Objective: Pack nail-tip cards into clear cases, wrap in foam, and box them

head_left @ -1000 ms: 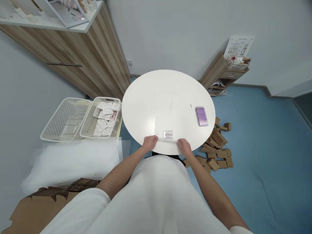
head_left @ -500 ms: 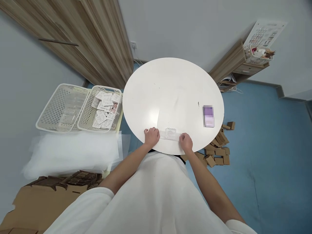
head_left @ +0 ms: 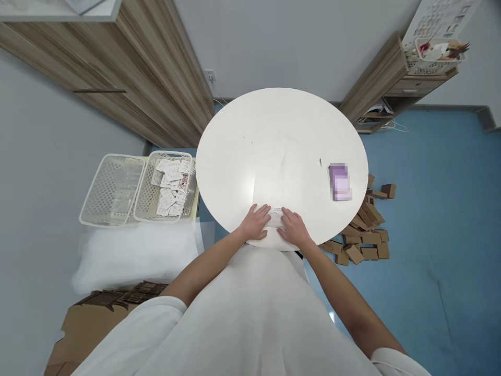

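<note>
Close to the near edge of the round white table (head_left: 282, 136) lies a small clear plastic case (head_left: 276, 217) with a translucent strip of wrapping around it. My left hand (head_left: 255, 223) grips its left end, thumb on the near side and fingers on the far side. At the right end my right hand (head_left: 293, 227) has the same hold. Both ends are covered by my fingers. I cannot make out what is inside the case.
A purple box, blurred out (head_left: 340, 181), rests on the table's right side. To the left stand a basket of printed cards (head_left: 140, 206) and a basket of clear cases (head_left: 84, 201). White sheets (head_left: 136, 250) and flat cardboard (head_left: 90, 326) lie nearer. Small cartons (head_left: 370, 237) cover the floor at right.
Both hands have moved inward from the ends of the strip to the case. The strip's outstretched ends no longer show. The camera view has tilted slightly.
</note>
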### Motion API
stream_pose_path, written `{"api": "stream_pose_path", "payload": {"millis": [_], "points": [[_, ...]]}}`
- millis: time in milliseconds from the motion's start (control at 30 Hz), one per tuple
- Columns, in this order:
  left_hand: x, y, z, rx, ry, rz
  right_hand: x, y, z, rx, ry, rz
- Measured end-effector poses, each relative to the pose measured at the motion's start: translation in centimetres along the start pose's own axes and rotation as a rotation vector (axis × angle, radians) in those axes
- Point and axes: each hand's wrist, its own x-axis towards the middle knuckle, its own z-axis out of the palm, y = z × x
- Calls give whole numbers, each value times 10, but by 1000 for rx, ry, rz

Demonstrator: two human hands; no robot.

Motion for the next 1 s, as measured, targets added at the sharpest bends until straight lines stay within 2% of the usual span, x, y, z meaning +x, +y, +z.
{"api": "stream_pose_path", "payload": {"millis": [233,333,467,633,767,833,1000], "points": [[15,3,-6,-3,-12,-49,8,-4,0,106,-12,86],[9,2,-11,-89,-15,-28,1,-9,-6,196,-17,87],[-5,3,-14,-227,-64,1,-13,-19,-16,257,-99,89],[-14,5,-18,-346,-129,-60,-24,-26,-22,339,-141,136],[-8,1,-26,-427,-74,-117,-16,-22,-27,387,-38,159],[-3,-3,-29,-484,-27,-145,-9,-19,-30,380,-3,231],[10,-17,-21,-700,-1,-279,11,-10,-35,408,-82,396]]}}
